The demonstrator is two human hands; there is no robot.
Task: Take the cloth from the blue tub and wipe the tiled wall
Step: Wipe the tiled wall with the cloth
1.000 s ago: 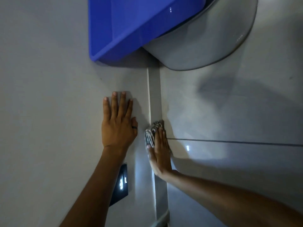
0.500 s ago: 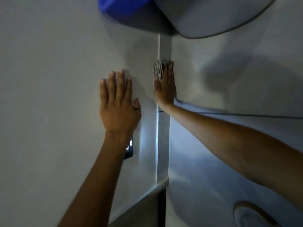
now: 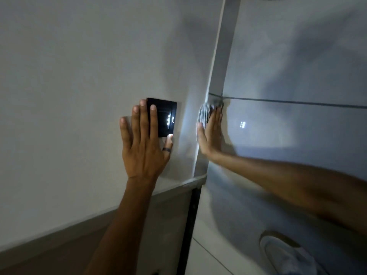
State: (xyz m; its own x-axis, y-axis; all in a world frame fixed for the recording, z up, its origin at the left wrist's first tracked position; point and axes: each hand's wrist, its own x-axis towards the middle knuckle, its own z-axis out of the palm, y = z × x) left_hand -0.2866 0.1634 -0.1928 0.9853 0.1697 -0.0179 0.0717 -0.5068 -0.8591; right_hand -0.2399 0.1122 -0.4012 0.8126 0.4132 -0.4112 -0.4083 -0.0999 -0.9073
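Wiping: right hand (image 3: 211, 133) flat, fingers together, presses cloth (image 3: 204, 114) on tiled wall (image 3: 297, 135); left hand (image 3: 145, 147) spread flat, bracing. Overlap strokes; cloth possibly bunched.

We see a grey-and-white striped cloth (image 3: 205, 114) against the pale grey tiled wall (image 3: 297, 66), crossed by a dark grout line (image 3: 297, 102); a black switch panel (image 3: 166, 108) shows white lights.

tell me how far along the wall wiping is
Done: the cloth is out of the tub, under the right hand. In hand: that hand presses it flat on the tiled wall by the corner, just below a dark grout line; the left hand rests flat on the other wall, partly over a black panel. Left: wiping the rest; how much is already clean does not show.
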